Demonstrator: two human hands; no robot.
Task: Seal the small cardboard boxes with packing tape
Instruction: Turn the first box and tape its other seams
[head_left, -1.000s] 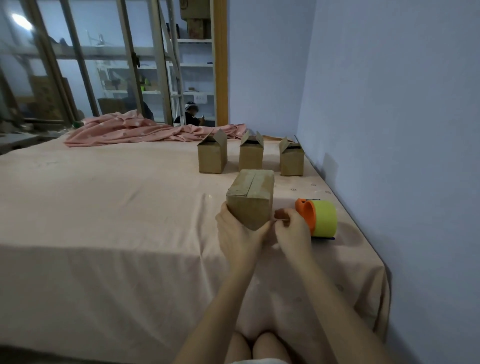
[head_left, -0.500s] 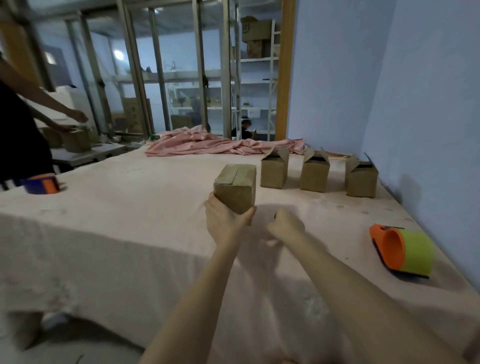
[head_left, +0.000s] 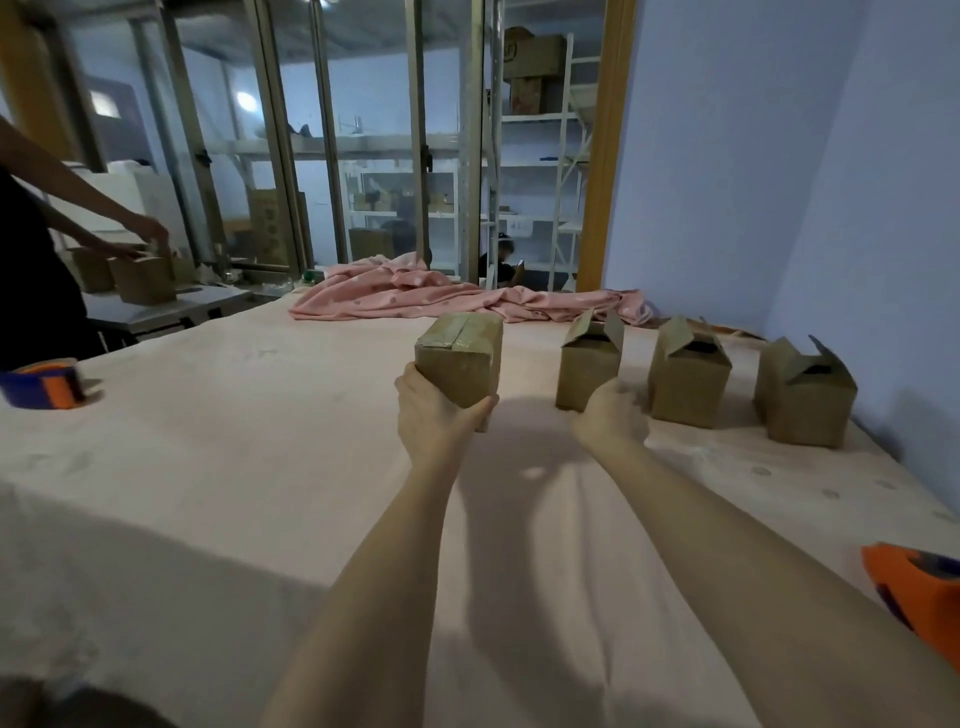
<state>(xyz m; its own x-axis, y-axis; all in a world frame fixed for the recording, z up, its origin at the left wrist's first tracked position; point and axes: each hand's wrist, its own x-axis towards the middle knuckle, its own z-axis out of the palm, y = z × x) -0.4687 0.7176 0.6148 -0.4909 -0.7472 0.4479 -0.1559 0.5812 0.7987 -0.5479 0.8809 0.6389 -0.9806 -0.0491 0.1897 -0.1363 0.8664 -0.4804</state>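
Both bare forearms stretch forward side by side. The left hand (head_left: 434, 415) is raised, its fingers (head_left: 480, 410) and thumb curled round what it holds. The right hand (head_left: 610, 418) reaches out, empty, its fingers hidden behind the knuckles.

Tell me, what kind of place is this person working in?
Probably a small packing or shipping workroom. Open cardboard boxes wait in a row on a cloth-covered table, an orange tape dispenser sits nearby, and shelves behind the glass hold more cartons.
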